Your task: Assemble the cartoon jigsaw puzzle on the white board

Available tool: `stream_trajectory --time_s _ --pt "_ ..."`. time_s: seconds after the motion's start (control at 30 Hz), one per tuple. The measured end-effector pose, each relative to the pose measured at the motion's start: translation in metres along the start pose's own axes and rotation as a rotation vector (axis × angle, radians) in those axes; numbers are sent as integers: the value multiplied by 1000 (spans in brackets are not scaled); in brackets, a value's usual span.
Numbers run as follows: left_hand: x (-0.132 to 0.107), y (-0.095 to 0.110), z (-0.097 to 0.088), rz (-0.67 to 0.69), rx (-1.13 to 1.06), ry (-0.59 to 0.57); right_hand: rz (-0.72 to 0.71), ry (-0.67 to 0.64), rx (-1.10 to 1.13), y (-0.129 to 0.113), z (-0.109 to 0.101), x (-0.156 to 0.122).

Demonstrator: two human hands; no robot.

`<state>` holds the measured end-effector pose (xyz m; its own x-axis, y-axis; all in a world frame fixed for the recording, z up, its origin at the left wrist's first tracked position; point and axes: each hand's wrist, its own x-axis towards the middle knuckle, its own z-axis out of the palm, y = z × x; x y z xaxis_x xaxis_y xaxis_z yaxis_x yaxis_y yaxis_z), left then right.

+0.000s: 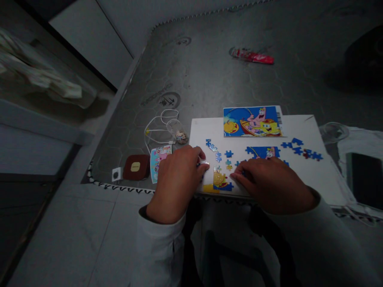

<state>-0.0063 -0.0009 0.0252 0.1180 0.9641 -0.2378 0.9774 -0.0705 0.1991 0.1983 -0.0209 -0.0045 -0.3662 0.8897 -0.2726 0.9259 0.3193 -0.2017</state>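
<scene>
My left hand (179,179) is closed at the left of a white board (206,129), with a small pale puzzle piece (206,162) at its pinched fingertips. My right hand (273,183) is closed low over the board, and a bit of a blue puzzle piece (244,173) shows between its fingers. Between the hands lies a joined puzzle section with a yellow burger (220,179). Loose blue pieces (229,154) lie above it. A larger joined section (254,151) with a pink figure is partly hidden behind my right hand.
A cartoon picture card (253,121) lies at the board's far edge. More pieces (312,154) are at right. Beside the board are a clear cup (181,136), white cable (155,117), brown box (136,167), white cube (117,174) and dark phone (365,179). A red packet (254,56) lies farther back.
</scene>
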Motion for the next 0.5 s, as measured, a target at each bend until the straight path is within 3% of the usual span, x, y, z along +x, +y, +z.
stream_trajectory --time_s 0.5 --pt "1 -6 5 50 -10 -38 -15 18 0 -1 1 1"
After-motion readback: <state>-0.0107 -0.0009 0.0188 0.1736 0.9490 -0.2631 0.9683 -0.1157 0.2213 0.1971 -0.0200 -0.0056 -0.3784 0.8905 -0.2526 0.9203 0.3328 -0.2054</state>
